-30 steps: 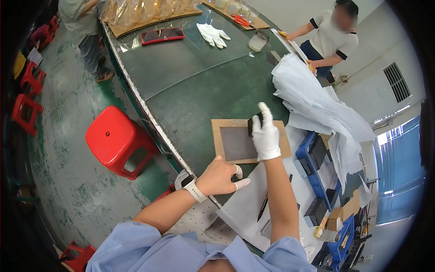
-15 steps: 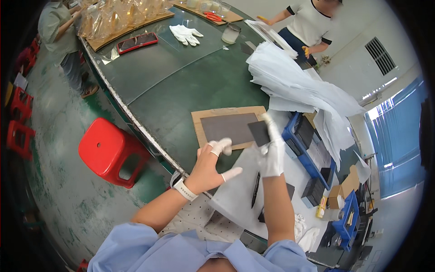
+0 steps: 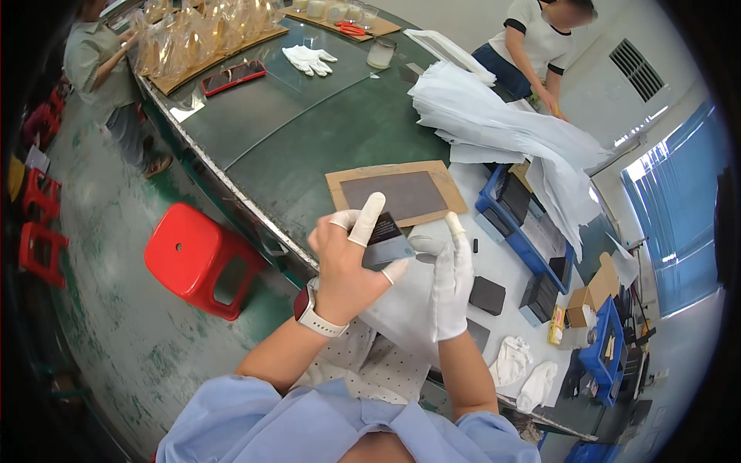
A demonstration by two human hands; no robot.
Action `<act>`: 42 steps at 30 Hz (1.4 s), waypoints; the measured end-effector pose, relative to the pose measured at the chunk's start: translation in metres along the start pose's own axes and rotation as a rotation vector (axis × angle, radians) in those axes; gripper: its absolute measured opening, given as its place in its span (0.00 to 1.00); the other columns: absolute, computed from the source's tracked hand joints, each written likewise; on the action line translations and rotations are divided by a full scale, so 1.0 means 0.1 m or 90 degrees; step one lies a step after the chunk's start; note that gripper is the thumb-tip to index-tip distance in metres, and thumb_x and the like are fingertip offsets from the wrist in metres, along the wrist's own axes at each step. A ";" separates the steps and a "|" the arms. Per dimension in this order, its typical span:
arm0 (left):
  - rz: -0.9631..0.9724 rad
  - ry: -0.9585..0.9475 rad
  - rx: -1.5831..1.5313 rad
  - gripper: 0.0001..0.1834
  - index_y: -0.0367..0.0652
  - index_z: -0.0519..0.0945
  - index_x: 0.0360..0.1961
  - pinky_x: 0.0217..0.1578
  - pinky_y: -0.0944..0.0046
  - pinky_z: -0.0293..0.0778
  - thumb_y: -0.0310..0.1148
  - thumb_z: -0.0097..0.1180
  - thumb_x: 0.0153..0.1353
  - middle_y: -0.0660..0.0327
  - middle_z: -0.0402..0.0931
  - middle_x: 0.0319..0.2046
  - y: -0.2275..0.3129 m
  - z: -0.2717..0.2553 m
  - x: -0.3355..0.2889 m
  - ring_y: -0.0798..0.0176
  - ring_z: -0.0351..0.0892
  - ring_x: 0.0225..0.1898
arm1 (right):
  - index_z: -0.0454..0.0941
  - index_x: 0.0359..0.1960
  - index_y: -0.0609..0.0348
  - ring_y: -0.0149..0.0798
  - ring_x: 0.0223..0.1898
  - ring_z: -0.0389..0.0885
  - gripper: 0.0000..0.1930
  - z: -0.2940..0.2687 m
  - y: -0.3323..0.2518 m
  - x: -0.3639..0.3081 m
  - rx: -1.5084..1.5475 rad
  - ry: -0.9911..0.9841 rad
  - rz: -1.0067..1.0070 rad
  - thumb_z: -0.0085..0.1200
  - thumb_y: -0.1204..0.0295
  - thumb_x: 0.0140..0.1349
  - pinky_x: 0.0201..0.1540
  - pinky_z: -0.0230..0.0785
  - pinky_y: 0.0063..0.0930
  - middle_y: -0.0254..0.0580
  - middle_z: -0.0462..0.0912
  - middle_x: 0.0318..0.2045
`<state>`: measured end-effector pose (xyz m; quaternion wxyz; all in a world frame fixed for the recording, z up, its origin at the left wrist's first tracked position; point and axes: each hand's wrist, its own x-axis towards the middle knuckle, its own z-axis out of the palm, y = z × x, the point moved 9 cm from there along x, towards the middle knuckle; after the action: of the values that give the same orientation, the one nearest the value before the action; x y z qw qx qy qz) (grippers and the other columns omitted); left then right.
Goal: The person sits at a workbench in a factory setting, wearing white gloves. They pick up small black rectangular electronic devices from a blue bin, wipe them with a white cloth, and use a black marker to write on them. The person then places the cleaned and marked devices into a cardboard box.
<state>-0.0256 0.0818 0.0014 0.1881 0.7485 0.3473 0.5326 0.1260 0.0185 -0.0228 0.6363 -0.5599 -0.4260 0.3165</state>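
A small, flat dark square piece (image 3: 388, 240) with a shiny paler lower part and fine print is held between the thumb and fingers of my left hand (image 3: 340, 258). White finger cots cover some of those fingertips. My right hand (image 3: 450, 289), in a white glove, is just right of the piece with its fingers stretched out. Its thumb side is close to the piece's edge; whether it touches I cannot tell. Beyond both hands lies a brown-bordered board (image 3: 340, 185) with a grey pad (image 3: 394, 193) in its middle.
White sheets (image 3: 494, 116) are heaped at the right, beside a blue tray (image 3: 532, 282) of dark pieces. A dark block (image 3: 487, 295) and white gloves (image 3: 511, 361) lie nearer. A red stool (image 3: 193, 251) stands left of the table. Two other people are beyond the table.
The dark piece has passed from my right hand above the board to my left hand, nearer me. My right hand has come down and lies flatter. The person at far right has lowered their arms.
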 end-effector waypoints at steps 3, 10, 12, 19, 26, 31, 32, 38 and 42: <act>0.000 -0.060 0.076 0.47 0.48 0.71 0.64 0.50 0.49 0.54 0.42 0.72 0.38 0.59 0.69 0.41 0.09 0.07 0.00 0.52 0.64 0.46 | 0.53 0.69 0.63 0.33 0.47 0.78 0.41 -0.01 -0.17 -0.15 -0.108 0.042 -0.079 0.64 0.75 0.56 0.50 0.72 0.28 0.48 0.78 0.48; 0.061 -0.171 0.099 0.47 0.48 0.72 0.63 0.50 0.52 0.56 0.41 0.72 0.34 0.57 0.69 0.44 0.30 0.17 -0.19 0.51 0.63 0.48 | 0.60 0.65 0.65 0.26 0.39 0.79 0.37 -0.10 -0.17 -0.25 -0.055 0.083 0.034 0.63 0.86 0.52 0.41 0.75 0.19 0.40 0.79 0.40; 0.048 -0.149 0.083 0.46 0.46 0.73 0.61 0.50 0.52 0.56 0.41 0.73 0.34 0.57 0.70 0.44 0.33 0.10 -0.19 0.51 0.63 0.48 | 0.61 0.65 0.66 0.26 0.37 0.80 0.35 -0.13 -0.19 -0.27 -0.022 0.095 0.064 0.62 0.86 0.54 0.39 0.75 0.18 0.40 0.80 0.40; 0.095 -0.180 0.035 0.41 0.45 0.76 0.56 0.46 0.57 0.57 0.35 0.72 0.32 0.64 0.72 0.33 0.32 0.06 -0.30 0.58 0.70 0.39 | 0.64 0.62 0.65 0.24 0.30 0.78 0.24 -0.52 -0.26 -0.24 0.010 0.225 0.054 0.51 0.83 0.63 0.32 0.73 0.15 0.35 0.80 0.33; 0.118 -0.231 0.023 0.42 0.45 0.76 0.56 0.46 0.57 0.57 0.35 0.71 0.30 0.64 0.71 0.32 0.46 0.16 -0.37 0.58 0.69 0.38 | 0.71 0.58 0.62 0.19 0.27 0.72 0.17 -0.36 -0.19 -0.23 0.050 0.030 -0.034 0.48 0.76 0.68 0.28 0.67 0.15 0.27 0.76 0.33; 0.108 -0.273 -0.011 0.40 0.44 0.78 0.53 0.44 0.56 0.57 0.39 0.72 0.31 0.63 0.72 0.32 0.53 0.14 -0.41 0.58 0.69 0.37 | 0.71 0.58 0.62 0.22 0.31 0.75 0.19 -0.80 -0.30 -0.11 -0.092 0.169 0.053 0.53 0.74 0.66 0.32 0.68 0.16 0.34 0.76 0.36; 0.107 -0.271 -0.010 0.41 0.44 0.78 0.53 0.45 0.57 0.57 0.38 0.72 0.30 0.63 0.72 0.31 0.51 0.14 -0.42 0.58 0.69 0.37 | 0.72 0.57 0.62 0.23 0.29 0.75 0.18 -0.81 -0.34 -0.10 -0.121 0.152 0.021 0.54 0.73 0.66 0.31 0.68 0.16 0.34 0.76 0.34; 0.122 -0.278 -0.005 0.42 0.43 0.78 0.53 0.44 0.57 0.58 0.36 0.72 0.28 0.64 0.72 0.30 0.54 0.17 -0.47 0.59 0.68 0.35 | 0.76 0.50 0.59 0.19 0.17 0.66 0.11 -0.51 -0.30 -0.20 -0.115 0.082 -0.029 0.51 0.74 0.67 0.16 0.57 0.15 0.26 0.72 0.23; 0.098 -0.273 -0.004 0.40 0.43 0.78 0.52 0.42 0.58 0.58 0.37 0.72 0.29 0.64 0.72 0.29 0.49 0.12 -0.51 0.59 0.69 0.34 | 0.75 0.52 0.58 0.19 0.19 0.67 0.14 -0.89 -0.27 -0.27 -0.071 0.172 0.065 0.49 0.78 0.65 0.20 0.61 0.15 0.25 0.72 0.25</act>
<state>-0.0090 0.0121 -0.0047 0.2185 0.8682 0.2398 0.3754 0.1916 -0.0496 -0.0025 0.6389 -0.6526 -0.3247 0.2460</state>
